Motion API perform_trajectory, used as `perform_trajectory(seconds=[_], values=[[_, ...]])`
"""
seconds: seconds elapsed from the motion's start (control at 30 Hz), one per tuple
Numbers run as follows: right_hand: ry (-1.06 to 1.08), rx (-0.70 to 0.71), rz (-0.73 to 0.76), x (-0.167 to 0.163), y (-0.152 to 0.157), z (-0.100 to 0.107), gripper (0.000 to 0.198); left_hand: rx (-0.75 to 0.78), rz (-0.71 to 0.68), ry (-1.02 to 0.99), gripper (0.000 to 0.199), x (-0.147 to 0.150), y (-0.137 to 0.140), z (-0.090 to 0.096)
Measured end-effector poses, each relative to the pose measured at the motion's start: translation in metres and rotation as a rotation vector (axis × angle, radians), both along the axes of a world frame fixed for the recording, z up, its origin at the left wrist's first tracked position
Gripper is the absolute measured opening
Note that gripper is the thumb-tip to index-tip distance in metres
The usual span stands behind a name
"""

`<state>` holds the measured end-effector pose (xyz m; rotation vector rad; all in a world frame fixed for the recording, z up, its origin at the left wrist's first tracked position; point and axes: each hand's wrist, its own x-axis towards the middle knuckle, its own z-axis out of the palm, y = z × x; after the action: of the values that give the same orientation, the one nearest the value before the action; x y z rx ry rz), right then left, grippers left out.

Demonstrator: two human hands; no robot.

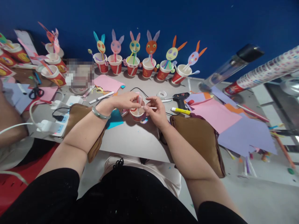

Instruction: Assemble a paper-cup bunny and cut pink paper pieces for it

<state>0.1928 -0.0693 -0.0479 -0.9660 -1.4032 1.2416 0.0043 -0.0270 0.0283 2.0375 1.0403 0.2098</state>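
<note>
In the middle of the table stands a red-and-white paper cup (137, 118), partly covered by my hands. My left hand (127, 101) is closed over the cup's far side, its fingertips pinching a pale pinkish straw (140, 100) that stands up from the cup. At the cup's right rim, my right hand (157, 110) pinches a thin white straw (153, 108) that lies nearly level across the fingers. Both hands' fingertips almost meet above the opening. Some small coloured bits on the cup's right side are too blurred to name.
Several paper cups with paper rabbit heads (133, 67) line the back wall. A black glue gun (181, 99) and yellow marker (181, 110) lie right, beside coloured paper (245, 133). Brown cushions (196, 137) flank my forearms. A power strip (61, 126) and another person's arm (11, 115) are left.
</note>
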Motion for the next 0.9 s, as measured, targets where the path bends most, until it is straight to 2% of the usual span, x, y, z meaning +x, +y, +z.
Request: perform_trajectory(seconds=[0.1, 0.17, 0.37, 0.57, 0.9], values=[[-0.107, 0.116, 0.004, -0.001, -0.003, 0.0, 0.037, 0.038, 0.039, 0.052, 0.019, 0.003, -0.001, -0.002], [-0.144, 0.143, 0.011, -0.002, -0.004, -0.001, 0.033, 0.007, 0.042, 0.052, 0.015, 0.004, -0.002, -0.004], [-0.149, 0.151, 0.037, -0.002, -0.001, -0.003, 0.039, -0.066, 0.017, -0.01, 0.014, 0.003, -0.002, -0.004], [-0.147, 0.159, 0.044, -0.002, -0.002, -0.005, 0.04, -0.058, 0.037, -0.032, 0.011, 0.005, 0.001, -0.01], [-0.221, 0.182, 0.018, -0.004, -0.003, -0.001, 0.039, -0.191, 0.107, -0.128, 0.017, 0.013, -0.007, -0.018]])
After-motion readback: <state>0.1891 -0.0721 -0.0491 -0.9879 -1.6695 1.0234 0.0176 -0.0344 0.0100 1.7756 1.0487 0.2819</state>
